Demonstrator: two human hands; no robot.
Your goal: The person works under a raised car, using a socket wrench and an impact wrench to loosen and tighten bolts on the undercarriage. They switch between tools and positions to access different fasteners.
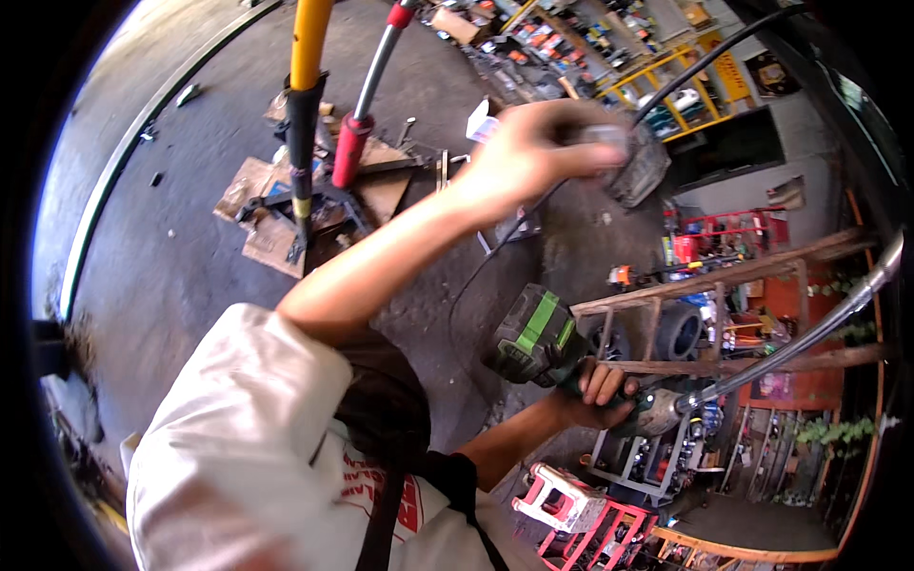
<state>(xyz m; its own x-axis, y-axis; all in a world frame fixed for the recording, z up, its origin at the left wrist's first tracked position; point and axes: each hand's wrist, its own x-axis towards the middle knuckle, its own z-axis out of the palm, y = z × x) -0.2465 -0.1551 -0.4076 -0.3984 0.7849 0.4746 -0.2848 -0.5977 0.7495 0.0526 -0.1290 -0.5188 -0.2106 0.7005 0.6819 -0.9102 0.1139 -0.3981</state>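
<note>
My left hand (547, 152) is raised at the upper middle, smeared by motion, its fingers curled round a blurred greyish thing (606, 138) I cannot make out. A dark cable (709, 62) passes close by it. Lower right, my right hand (602, 390) grips a cordless impact wrench (652, 411) with a black and green battery (535, 333). From the wrench's nose a long shiny metal bar (790, 347) runs up to the right; its far end lies by the dark edge of the view.
Yellow (309, 48) and red-grey (367, 105) poles stand over flattened cardboard (271, 252) on the dark floor. To the right are a wooden ladder (724, 366), a tire (678, 330) and a red and white step stool (562, 500). Parts-laden shelving (562, 57) lies beyond.
</note>
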